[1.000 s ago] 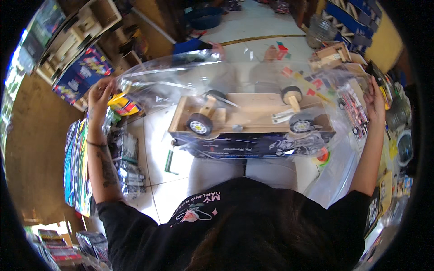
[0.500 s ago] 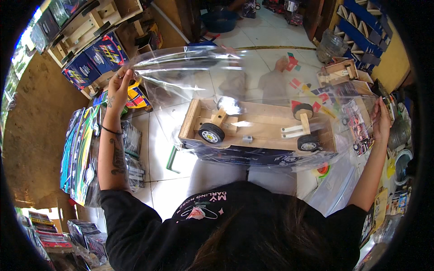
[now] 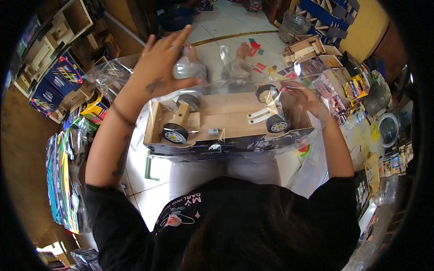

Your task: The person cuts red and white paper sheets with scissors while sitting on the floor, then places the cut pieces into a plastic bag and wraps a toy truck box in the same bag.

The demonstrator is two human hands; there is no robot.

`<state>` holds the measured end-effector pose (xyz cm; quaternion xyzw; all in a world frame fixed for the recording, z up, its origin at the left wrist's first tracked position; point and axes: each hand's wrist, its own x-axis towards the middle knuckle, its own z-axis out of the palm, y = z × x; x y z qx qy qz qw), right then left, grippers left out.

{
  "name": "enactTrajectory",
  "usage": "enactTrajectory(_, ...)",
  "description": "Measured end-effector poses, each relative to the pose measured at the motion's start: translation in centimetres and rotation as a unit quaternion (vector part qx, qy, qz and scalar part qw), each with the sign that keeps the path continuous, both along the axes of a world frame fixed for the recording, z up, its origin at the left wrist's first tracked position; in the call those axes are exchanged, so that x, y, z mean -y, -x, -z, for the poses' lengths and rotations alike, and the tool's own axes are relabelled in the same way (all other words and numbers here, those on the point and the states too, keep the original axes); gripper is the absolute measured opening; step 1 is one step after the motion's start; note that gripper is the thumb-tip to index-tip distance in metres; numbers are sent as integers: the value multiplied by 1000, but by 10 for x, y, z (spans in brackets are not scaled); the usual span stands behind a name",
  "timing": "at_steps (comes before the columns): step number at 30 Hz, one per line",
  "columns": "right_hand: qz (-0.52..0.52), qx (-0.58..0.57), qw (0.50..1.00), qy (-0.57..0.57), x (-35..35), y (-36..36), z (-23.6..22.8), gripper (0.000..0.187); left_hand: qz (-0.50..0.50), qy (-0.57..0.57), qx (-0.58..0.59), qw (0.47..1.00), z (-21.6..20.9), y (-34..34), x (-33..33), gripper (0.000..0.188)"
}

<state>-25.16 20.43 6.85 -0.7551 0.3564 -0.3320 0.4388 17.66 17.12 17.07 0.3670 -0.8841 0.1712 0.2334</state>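
So we've got the wooden toy car [image 3: 226, 119] lying on its side across our lap, dead centre of the view, sitting on a dark printed card [image 3: 235, 143] and wrapped in a clear plastic bag [image 3: 235, 88]. It looks like it's kept flat and low like that so the card takes the weight while both hands deal with the wrap up top.

Our left hand [image 3: 160, 63] is up at about 11 o'clock from the car, raised above it with the fingers spread fairly wide and the thumb pointing toward 3 o'clock. It seems to be pressing or pinching the bag's upper edge, but the plastic is see-through and shiny, so we can't tell if it really has a grip. The forearm rises steeply from the lower left, wrist bent back a bit.

Our right hand [image 3: 305, 99] is at 3 o'clock, at the car's far end, just beside the wheel [image 3: 278, 124] there. Its fingers are curled in narrow, apparently holding the plastic against the end of the wood, though glare hides the contact. That arm comes up more gently, elbow tucked.

Around us: stacks of packaged toys [image 3: 61, 176] at 9 o'clock, more wooden pieces [image 3: 305, 47] on the tiled floor [image 3: 221, 25] at 1 o'clock.
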Motion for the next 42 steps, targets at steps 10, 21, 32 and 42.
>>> enactTrajectory(10,-11,-258,955,146,-17,-46,-21,116,129,-137,-102,977,-17,10,34,14)
enactTrajectory(21,89,-26,995,29,-18,-56,-21,93,129,70,-76,986,-65,-7,-40,10)
enactTrajectory(32,-103,349,922,-131,-24,34,-49,91,55,32,-117,991,-41,-17,-14,8)
enactTrajectory(42,356,128,926,0,19,64,-115,26,7,4,-195,981,-40,-10,10,17)
